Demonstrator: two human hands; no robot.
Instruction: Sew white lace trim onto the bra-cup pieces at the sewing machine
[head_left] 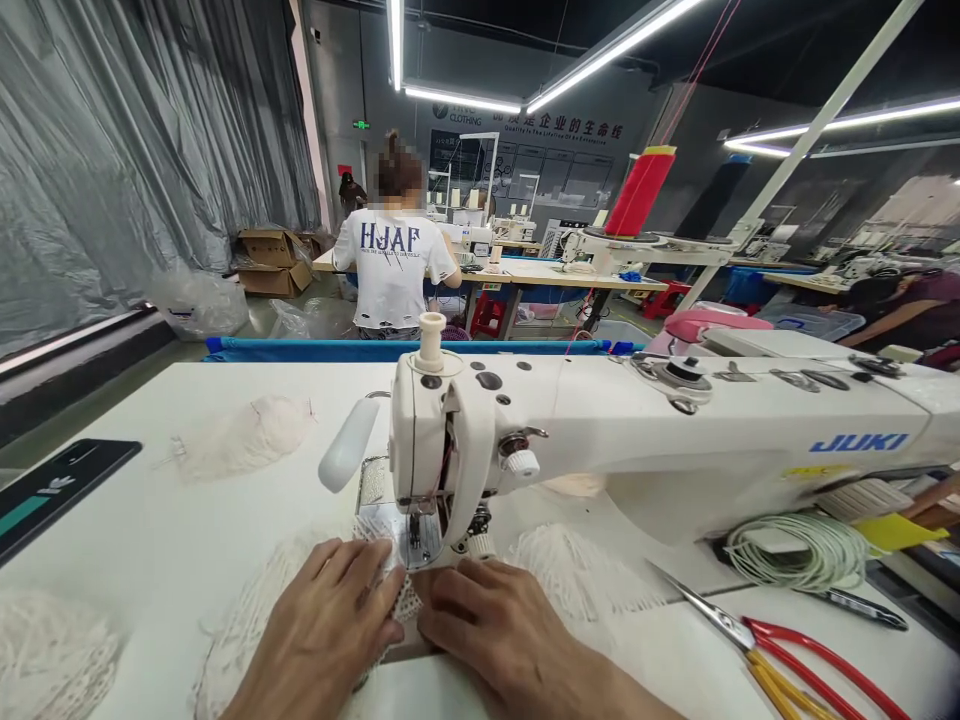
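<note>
A piece of off-white lace trim (407, 600) lies in front of the presser foot (415, 530) of a white sewing machine (442, 430). My left hand (330, 605) is closed on its left side, fingers together and thumb beside the lace. From the right, my right hand (491, 620) grips the lace edge with curled fingers; its fingertips are partly hidden. Loose fringed lace (259, 610) spreads under and beside my left wrist. Another fringed lace bundle (559, 565) rests behind my right hand, close to the machine's arm.
Scissors (750, 640) with red and yellow handles lie at right, near a coil of pale cord (799, 550) and a black pen (870, 608). Lace bundles (247, 435) and a phone-like black slab (60, 490) occupy the table's left. A person (394, 260) sits ahead.
</note>
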